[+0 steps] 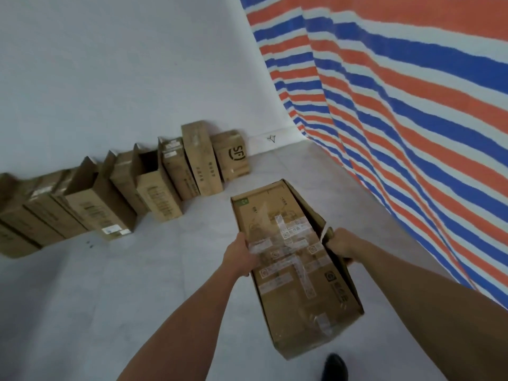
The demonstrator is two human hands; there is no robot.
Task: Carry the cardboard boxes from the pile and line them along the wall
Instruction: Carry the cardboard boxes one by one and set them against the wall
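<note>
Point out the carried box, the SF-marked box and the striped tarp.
carried box (291, 259): head view, taped top face.
SF-marked box (233, 158): head view, printed front face.
striped tarp (398, 105): head view, hanging middle.

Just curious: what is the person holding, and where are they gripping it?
A taped cardboard box, left hand and right hand on its long sides.
</note>
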